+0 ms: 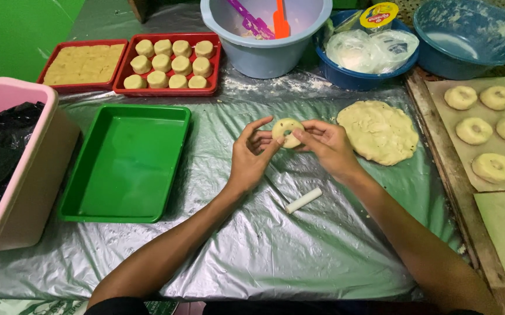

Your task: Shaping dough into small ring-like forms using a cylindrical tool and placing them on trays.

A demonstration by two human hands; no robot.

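Observation:
Both my hands hold a pale dough ring (287, 131) just above the plastic-covered table. My left hand (252, 154) pinches its left side with thumb and fingers. My right hand (328, 149) grips its right side. A flat slab of rolled dough (379, 131) lies just right of my right hand. A short white stick (303, 200) lies on the sheet below my hands.
An empty green tray (125, 163) sits at left, a pink bin with a black bag (13, 163) beyond it. Two red trays (171, 64) hold dough pieces at the back. Bowls (264, 35) stand behind. Shaped rings (491, 125) rest on a board at right.

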